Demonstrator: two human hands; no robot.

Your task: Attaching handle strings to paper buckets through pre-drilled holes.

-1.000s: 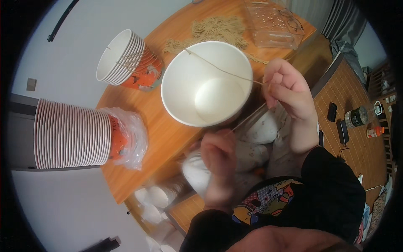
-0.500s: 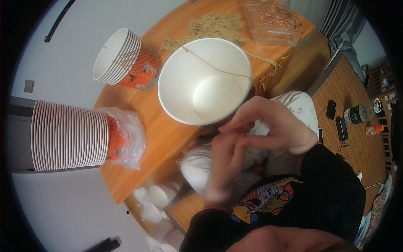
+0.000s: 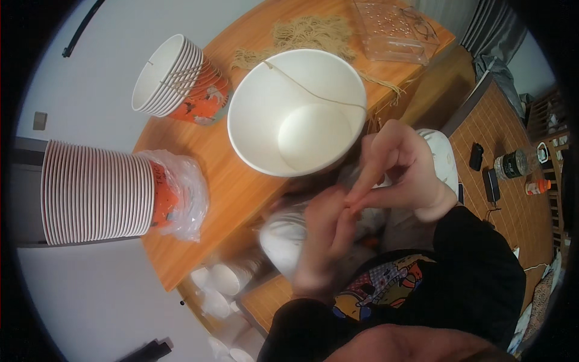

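Note:
My left hand [image 3: 327,226] and my right hand [image 3: 403,172] meet above my lap, just in front of the table edge. Both are closed, the right in a pinch against the left fingertips. Whatever lies between them is too small or hidden to make out. Beyond them a large white paper bucket [image 3: 253,130] is tilted with its mouth toward me. A thin beige cord [image 3: 307,90] hangs across its opening. Behind the bucket a heap of beige cords [image 3: 307,36] is spread on the table.
Nested orange-and-white buckets with cords [image 3: 160,84] lie on the table [image 3: 223,193] at the left. A longer bucket stack [image 3: 99,193] sits partly in a plastic bag [image 3: 190,193]. A clear tray [image 3: 395,33] with small shiny pieces is at the back right. A bottle [image 3: 511,165] stands far right.
My right hand's fingers have shifted from over the left hand to a pinch at its fingertips, its back rising slightly away. The bucket looks nearly unmoved; the view has shifted slightly.

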